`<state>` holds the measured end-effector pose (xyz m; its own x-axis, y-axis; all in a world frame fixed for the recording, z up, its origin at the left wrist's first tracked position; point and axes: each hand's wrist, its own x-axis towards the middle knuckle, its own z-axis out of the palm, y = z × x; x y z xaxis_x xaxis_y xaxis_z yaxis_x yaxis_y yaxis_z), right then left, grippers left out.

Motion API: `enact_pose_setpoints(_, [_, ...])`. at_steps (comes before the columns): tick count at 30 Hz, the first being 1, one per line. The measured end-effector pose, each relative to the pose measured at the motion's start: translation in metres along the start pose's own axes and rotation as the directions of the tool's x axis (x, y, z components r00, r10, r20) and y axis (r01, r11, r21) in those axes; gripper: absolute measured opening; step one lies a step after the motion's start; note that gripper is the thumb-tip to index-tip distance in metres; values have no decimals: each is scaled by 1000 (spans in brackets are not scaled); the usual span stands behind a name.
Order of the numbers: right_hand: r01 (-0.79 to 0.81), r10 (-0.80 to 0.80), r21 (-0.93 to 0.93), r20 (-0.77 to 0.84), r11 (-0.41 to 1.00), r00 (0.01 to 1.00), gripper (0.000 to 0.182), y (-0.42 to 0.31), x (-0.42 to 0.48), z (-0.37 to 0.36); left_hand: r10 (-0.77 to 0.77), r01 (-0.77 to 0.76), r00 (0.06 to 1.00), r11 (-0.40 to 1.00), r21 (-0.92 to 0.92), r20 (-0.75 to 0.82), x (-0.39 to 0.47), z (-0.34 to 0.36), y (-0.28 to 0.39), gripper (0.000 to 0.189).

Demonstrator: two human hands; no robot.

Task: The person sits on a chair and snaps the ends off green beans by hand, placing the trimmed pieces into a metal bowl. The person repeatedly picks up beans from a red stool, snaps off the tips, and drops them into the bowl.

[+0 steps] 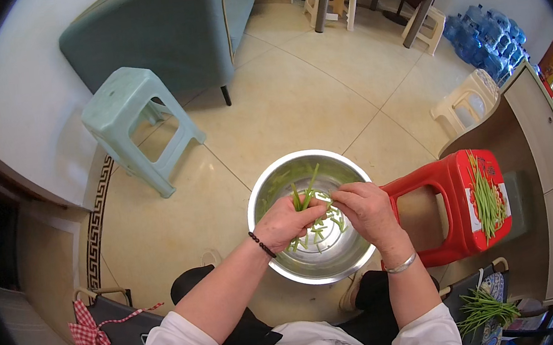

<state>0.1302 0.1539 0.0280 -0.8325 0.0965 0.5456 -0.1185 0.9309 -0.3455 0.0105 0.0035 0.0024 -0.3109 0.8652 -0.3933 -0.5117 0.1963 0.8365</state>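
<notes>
My left hand [287,222] is closed around a small bunch of long green bean pods [308,189] over a wide stainless steel basin [255,200]. Beside it, my right hand [366,208] pinches at the end of a green piece near the left thumb. Short cut-length green pieces [318,231] lie on the basin's bottom. On a red plastic stool [454,204] to the right rests a pile of long green beans [486,201]. Another green bunch [488,309] lies at the lower right on a patterned cloth or bag.
A pale green plastic stool [122,103] stands at the left before a teal sofa [156,33]. Blue water bottles [485,39] are stacked at the upper right, near a beige stool [468,99] and a wooden cabinet [541,144]. A red checked cloth [95,343] hangs at lower left.
</notes>
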Motion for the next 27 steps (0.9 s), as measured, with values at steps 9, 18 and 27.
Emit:
enact_pose_setpoints(9, [7,-6,-41,23,999,1000,10,-5,1,-4,210,-124,967,882,455,-145,-4,10,3,15])
enact_pose_setpoints(18, [-178,172,-48,-110,983,979,6,-24,0,13,297,-210,903,935,285,-311,3,15,-9,16])
enact_pose_setpoints(27, [-214,205,-59,-138,975,969,7,-30,-4,23,226,-228,905,973,38,-359,7,14,-14,15])
